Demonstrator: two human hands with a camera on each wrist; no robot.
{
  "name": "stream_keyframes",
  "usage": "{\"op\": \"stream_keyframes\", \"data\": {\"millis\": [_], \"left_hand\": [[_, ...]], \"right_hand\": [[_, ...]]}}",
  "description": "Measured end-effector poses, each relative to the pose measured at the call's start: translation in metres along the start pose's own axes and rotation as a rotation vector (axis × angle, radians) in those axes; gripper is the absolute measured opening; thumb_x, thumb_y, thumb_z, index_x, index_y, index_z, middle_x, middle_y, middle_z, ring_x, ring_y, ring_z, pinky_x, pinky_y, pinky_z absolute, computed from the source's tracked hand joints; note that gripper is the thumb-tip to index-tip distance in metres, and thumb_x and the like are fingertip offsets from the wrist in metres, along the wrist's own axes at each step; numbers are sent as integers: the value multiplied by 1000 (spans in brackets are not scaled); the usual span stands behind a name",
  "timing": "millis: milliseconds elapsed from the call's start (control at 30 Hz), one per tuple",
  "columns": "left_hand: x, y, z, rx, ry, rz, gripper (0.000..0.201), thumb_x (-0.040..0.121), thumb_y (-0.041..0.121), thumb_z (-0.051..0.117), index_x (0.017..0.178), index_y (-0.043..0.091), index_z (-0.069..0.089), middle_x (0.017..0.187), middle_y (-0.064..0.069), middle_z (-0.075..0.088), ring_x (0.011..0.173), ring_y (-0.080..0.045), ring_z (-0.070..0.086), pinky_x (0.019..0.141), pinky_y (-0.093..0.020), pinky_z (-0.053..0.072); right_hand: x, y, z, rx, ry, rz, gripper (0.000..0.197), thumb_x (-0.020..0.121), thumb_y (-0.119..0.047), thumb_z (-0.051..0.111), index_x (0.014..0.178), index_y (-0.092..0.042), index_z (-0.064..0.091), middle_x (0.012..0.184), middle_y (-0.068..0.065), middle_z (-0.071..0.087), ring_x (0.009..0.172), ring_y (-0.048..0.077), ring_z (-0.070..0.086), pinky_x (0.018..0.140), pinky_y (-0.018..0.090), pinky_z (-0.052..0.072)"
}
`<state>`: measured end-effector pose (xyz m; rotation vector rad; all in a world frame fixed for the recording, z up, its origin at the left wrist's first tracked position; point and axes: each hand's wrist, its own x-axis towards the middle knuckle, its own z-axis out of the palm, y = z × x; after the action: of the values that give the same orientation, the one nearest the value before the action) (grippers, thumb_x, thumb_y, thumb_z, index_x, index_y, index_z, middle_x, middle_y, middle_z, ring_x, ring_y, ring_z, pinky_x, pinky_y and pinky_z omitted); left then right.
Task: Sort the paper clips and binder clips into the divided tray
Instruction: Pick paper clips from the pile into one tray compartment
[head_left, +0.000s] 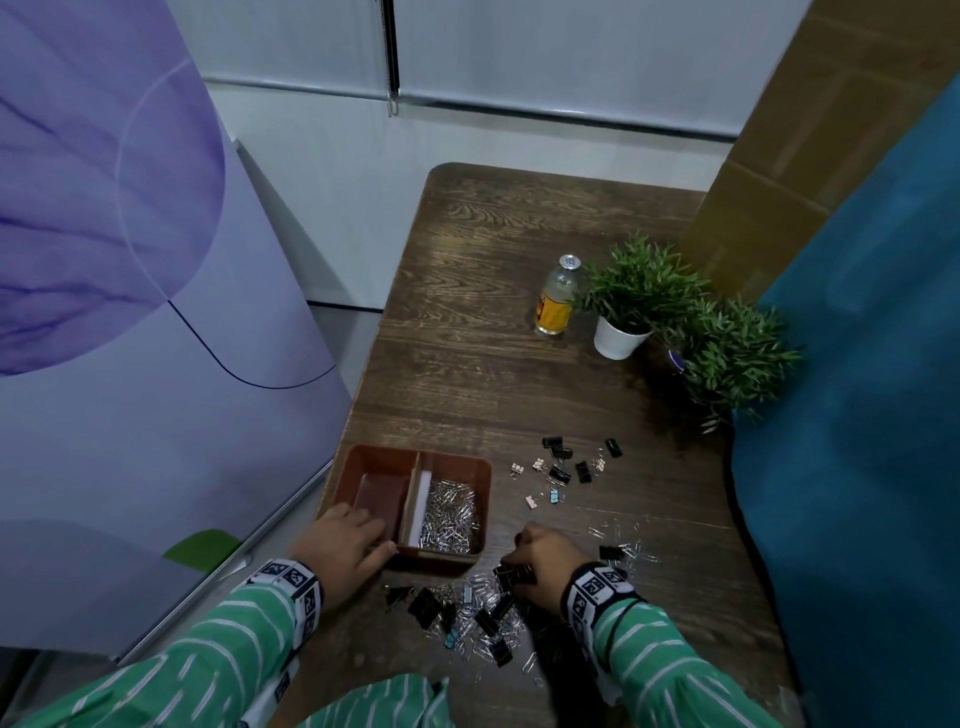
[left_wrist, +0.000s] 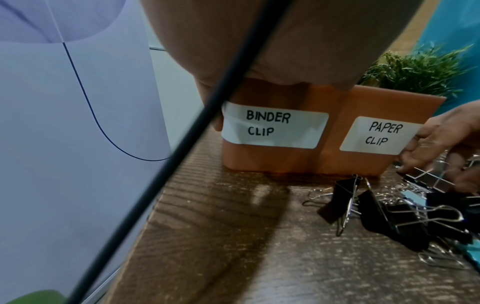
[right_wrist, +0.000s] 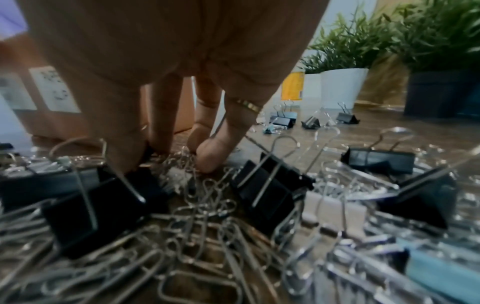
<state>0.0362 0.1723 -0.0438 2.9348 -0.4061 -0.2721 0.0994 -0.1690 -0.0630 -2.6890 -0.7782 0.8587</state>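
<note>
A brown divided tray (head_left: 480, 470) stands at the table's near left. Its right part holds a heap of silver paper clips (head_left: 449, 514); its left part is bare. Labels read BINDER CLIP (left_wrist: 272, 125) and PAPER CLIP (left_wrist: 379, 134). My left hand (head_left: 371, 535) grips the tray's near-left corner, fingers over the rim. A mixed pile of paper clips and black binder clips (head_left: 467, 613) lies in front. My right hand (head_left: 519, 558) reaches down into the pile, thumb and forefinger either side of a black binder clip (left_wrist: 426, 181), other fingertips (right_wrist: 207, 158) on loose paper clips.
More binder clips (head_left: 566, 465), black, pink and blue, are scattered right of the tray. Farther back stand a bottle (head_left: 557, 296) and two potted plants (head_left: 623, 306). A teal cloth (head_left: 857, 415) borders the right side, a pale purple appliance (head_left: 130, 312) the left.
</note>
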Motion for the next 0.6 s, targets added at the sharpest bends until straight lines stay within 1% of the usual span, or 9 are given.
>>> {"op": "stream_keyframes", "data": {"millis": [100,233,300,367,400,467,533,600], "left_hand": [[-1,0,0,-13,15,-4,62,93,70,5,87,30,52,85,6,55,79,-15,40,81,-37,44],[-1,1,-2,5,-18,-6,64,91,71,1,92,32,52,89,7,55,82,-14,42,84,-34,42],[-1,1,-4,2,-20,-9,67,90,71,0,93,31,53,90,7,56,84,-15,43,85,-34,42],[-1,1,-3,4,-24,-9,69,90,71,-1,94,30,54,91,6,57,84,-15,43,84,-34,42],[-1,1,-3,2,-19,-7,68,90,71,0,94,30,54,91,6,57,83,-15,43,83,-34,42],[-1,1,-3,0,-8,-6,66,91,71,1,93,30,54,89,6,56,82,-15,43,83,-35,43],[-1,1,-3,13,-19,-6,65,92,70,2,94,31,54,90,6,57,83,-15,44,83,-34,42],[-1,1,-2,13,-18,-6,63,94,69,6,94,30,55,90,6,57,83,-16,45,83,-34,42]], "right_hand": [[-3,2,2,0,18,26,54,81,-48,76,132,-36,62,126,-3,51,116,21,54,102,37,49],[-7,3,6,23,113,133,66,75,-61,74,134,-38,57,125,-5,46,118,21,52,101,39,49],[-8,-3,6,-14,102,166,73,72,-64,74,136,-35,53,128,-4,45,120,23,50,101,42,50],[-11,-9,6,-42,71,187,76,71,-62,76,137,-33,53,132,-2,44,123,25,46,103,43,49],[-11,-11,7,-44,72,195,73,72,-59,76,137,-32,54,133,-1,45,124,26,46,103,42,48],[-9,-12,9,-15,94,214,57,77,-50,76,130,-32,62,131,-2,50,120,25,50,101,38,49],[-8,-12,8,10,117,214,37,84,-38,72,120,-31,70,125,-2,56,113,25,57,96,33,51],[-9,-12,7,-7,123,207,26,88,-29,65,113,-30,74,118,-1,60,108,26,60,91,32,51]]}}
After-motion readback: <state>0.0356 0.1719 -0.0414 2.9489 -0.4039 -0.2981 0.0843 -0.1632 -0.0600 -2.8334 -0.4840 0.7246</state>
